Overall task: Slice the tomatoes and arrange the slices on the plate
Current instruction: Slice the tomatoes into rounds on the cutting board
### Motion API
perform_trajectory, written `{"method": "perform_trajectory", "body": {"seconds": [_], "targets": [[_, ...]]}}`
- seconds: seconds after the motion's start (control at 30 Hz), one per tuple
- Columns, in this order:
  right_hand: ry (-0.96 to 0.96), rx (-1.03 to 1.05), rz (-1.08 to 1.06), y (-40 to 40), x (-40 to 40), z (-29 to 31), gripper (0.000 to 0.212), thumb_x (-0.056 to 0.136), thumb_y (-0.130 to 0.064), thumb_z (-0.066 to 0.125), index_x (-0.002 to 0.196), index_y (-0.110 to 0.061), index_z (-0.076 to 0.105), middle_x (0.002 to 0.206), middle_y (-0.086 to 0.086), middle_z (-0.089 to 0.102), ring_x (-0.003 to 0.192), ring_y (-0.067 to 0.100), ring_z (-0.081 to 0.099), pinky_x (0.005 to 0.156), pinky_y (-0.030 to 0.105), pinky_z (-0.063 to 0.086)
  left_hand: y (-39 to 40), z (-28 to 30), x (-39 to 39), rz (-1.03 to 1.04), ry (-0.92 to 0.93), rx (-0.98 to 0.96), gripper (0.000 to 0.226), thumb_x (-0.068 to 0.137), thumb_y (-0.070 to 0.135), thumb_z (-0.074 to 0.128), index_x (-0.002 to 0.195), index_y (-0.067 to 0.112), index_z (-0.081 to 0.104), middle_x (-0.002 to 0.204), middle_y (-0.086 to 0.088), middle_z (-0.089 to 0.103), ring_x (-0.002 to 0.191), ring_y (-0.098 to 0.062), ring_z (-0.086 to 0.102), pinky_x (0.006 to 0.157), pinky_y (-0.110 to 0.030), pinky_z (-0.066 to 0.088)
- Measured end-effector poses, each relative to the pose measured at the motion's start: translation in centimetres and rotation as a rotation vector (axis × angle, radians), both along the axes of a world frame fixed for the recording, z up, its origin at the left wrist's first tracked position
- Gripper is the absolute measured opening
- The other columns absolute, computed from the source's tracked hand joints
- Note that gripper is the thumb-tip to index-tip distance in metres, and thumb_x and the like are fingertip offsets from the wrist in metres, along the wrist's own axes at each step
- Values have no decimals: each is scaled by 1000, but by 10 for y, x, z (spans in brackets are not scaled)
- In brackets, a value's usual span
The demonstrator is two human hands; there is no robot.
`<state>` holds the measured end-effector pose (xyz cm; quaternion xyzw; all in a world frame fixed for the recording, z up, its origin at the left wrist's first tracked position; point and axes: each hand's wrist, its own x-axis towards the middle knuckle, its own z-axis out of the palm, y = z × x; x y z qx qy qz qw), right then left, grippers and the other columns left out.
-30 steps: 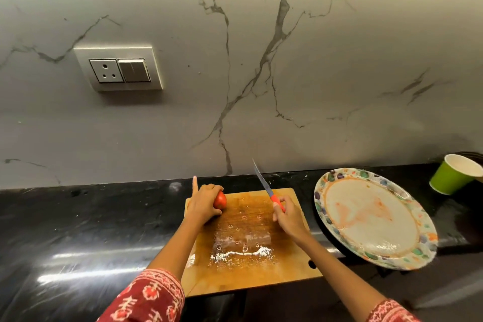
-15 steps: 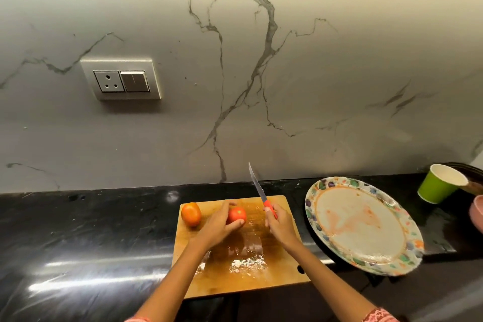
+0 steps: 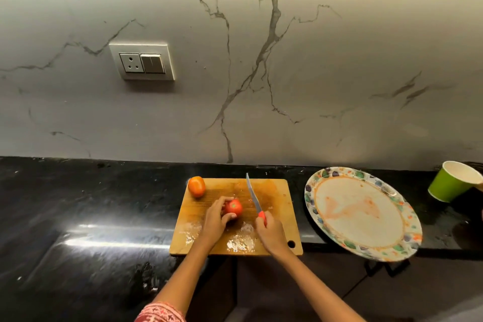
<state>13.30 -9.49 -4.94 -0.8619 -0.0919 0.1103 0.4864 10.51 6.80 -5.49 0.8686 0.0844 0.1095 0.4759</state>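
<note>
On the wooden cutting board (image 3: 277, 191), my left hand (image 3: 215, 218) grips a red tomato (image 3: 234, 207) near the board's middle. An orange tomato (image 3: 196, 186) lies alone at the board's far left corner. My right hand (image 3: 270, 232) holds a red-handled knife (image 3: 254, 197), its blade pointing away from me just right of the red tomato and not touching it. The patterned plate (image 3: 321, 219) sits to the right of the board, smeared with tomato juice and carrying no slices.
A green paper cup (image 3: 453, 181) lies tilted at the far right. The board rests on a black glossy counter (image 3: 78, 204) against a marble wall with a socket panel (image 3: 142, 61). Wet juice patches mark the board's near part.
My left hand has drawn the red tomato from the board's far left toward its middle, uncovering the orange tomato. The knife hand came slightly nearer, blade lowered beside the red tomato.
</note>
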Motion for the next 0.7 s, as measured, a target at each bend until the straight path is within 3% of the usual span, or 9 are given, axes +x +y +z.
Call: {"method": "perform_trajectory", "body": {"seconds": [0.13,0.23,0.37,0.5,0.7], "targets": [[-48,-141,119,5,-17,4,24,100,-19,34,80,-14,48,74,2,52,66,15,48,58,28,33,5,0,-7,-1,5,-31,40,79,6,68,113,21,54,118,-2,56,112,-21,53,90,-25,45],[-114,-229,169,9,-22,6,21,101,-21,32,87,-15,47,80,2,55,71,15,50,60,25,32,3,3,-6,7,32,-9,46,78,10,71,120,16,55,123,-3,54,114,-15,49,89,-18,42],[-151,-275,167,15,-24,11,23,101,-19,31,100,-8,51,84,3,56,72,14,51,50,18,30,-2,5,-3,55,17,-53,44,77,8,71,118,10,56,124,-7,55,112,-14,48,75,-7,43],[-178,-332,158,14,-30,14,22,101,-18,32,107,-6,49,95,11,64,84,24,62,54,22,31,-6,5,2,87,20,-97,43,78,6,70,119,12,57,125,-8,55,112,-16,48,81,-12,41],[-199,-438,154,18,-38,18,16,99,-10,35,112,-8,44,103,13,64,95,28,64,64,29,39,-5,4,11,88,60,-113,43,79,5,69,120,12,57,126,-10,55,118,-23,49,91,-26,43]]}}
